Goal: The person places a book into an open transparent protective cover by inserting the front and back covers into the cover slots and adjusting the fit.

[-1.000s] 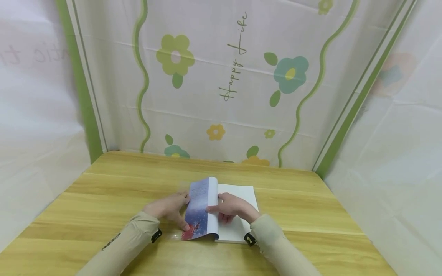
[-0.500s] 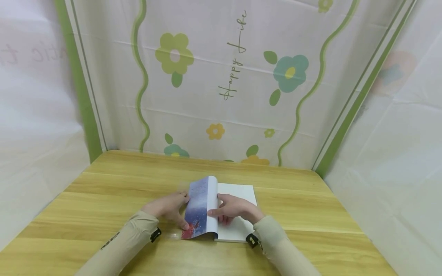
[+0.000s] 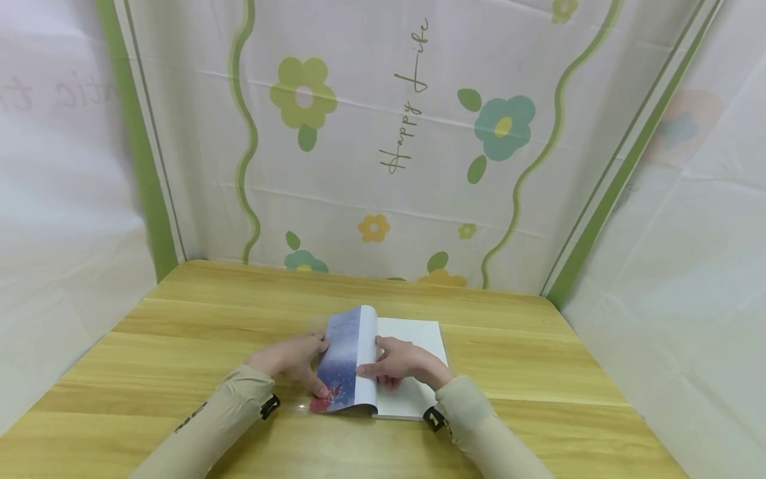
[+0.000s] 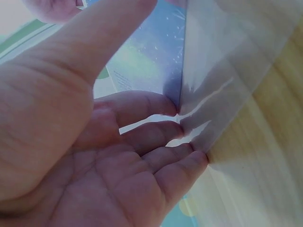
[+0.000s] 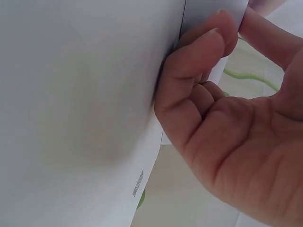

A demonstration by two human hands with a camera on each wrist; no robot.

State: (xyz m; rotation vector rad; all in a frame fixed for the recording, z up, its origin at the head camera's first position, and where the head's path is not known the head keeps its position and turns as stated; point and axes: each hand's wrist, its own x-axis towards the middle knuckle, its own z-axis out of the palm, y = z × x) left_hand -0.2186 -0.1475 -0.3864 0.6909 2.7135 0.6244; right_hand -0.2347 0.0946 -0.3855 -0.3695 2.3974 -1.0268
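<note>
A book (image 3: 407, 402) lies open on the wooden table, its white page on the right. Its blue and red printed cover (image 3: 342, 362) bends over to the left, with a pale strip along the bend. My left hand (image 3: 293, 362) rests at the cover's left edge, thumb low and fingers higher up, fairly straight. In the left wrist view its fingertips touch a clear plastic sheet (image 4: 227, 71) along the cover's edge. My right hand (image 3: 407, 362) holds the bent cover, thumb on the pale strip; the right wrist view shows curled fingers (image 5: 196, 61) inside the bend.
The wooden table (image 3: 209, 332) extends around the book on all sides. A white curtain (image 3: 371, 133) with printed flowers hangs behind it, and pale sheets (image 3: 676, 279) close in the sides. Dark bands (image 3: 435, 418) sit at both wrists.
The lower left corner of the cover has shifted slightly left beneath my left thumb. My right thumb has slid slightly down the pale strip. My left hand stays almost in place.
</note>
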